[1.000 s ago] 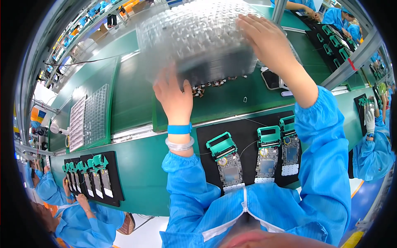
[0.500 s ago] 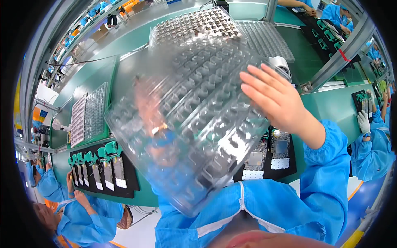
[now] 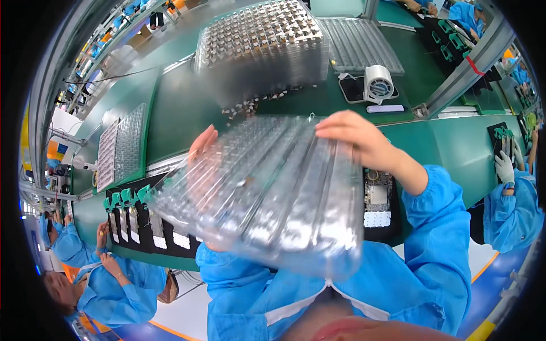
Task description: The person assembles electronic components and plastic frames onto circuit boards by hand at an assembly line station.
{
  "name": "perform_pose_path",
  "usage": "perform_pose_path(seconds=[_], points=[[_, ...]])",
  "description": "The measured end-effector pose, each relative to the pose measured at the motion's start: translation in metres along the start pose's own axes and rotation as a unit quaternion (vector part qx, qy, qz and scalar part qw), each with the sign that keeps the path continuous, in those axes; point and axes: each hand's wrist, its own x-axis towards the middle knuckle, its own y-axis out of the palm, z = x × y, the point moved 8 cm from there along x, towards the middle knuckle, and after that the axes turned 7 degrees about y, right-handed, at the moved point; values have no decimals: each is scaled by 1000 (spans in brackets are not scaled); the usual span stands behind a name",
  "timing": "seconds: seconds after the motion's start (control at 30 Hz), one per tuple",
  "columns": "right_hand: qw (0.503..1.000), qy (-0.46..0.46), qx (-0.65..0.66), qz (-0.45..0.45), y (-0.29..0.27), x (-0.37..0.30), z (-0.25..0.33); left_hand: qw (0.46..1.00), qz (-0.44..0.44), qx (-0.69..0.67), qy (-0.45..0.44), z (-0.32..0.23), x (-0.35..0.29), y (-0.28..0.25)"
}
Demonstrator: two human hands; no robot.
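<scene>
Between my two hands a clear plastic blister tray (image 3: 273,187) is held up in front of my chest, tilted and blurred by motion; whether it is one tray or several nested cannot be told. My right hand (image 3: 361,139) grips its far right edge, fingers over the top. On the left side my left hand (image 3: 203,150) holds it, partly seen through the clear plastic. Under the tray lie circuit boards (image 3: 377,196) on a black mat, mostly hidden by it.
Beyond stands a tall stack of trays (image 3: 259,34) filled with small metal parts, with loose bits (image 3: 250,107) before it. An empty ridged tray (image 3: 361,45), a small white fan (image 3: 379,84) and a phone-like dark device (image 3: 351,88) are right of it. Co-workers (image 3: 114,290) sit on both sides.
The tray has swung lower and tipped, its far edge dropping toward me. My right hand moved down and left with it. The loose bits and the fan have come into view behind it.
</scene>
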Motion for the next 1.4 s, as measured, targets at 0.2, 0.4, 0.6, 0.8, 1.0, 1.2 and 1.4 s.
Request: perform_pose_path(seconds=[0.2,0.4,0.6,0.8,1.0,1.2,1.4], points=[[955,199,201,-88,-16,-9,-70,971,-46,235,17,19,16,-13],[861,314,360,-177,-7,-17,-107,980,-67,185,7,37,40,-6],[860,316,357,-184,-16,0,-114,982,-41,185,0,89,45,-18],[866,302,309,-253,-38,22,-114,983,-38,173,-37,103,45,-21],[841,316,332,-286,-40,29,-123,986,-56,132,-85,108,40,-22],[855,310,292,-295,-41,39,-124,998,2,-31,-50,90,42,-3],[870,46,-293,-395,-43,56,-14,998,21,-46,-38,82,37,3]])
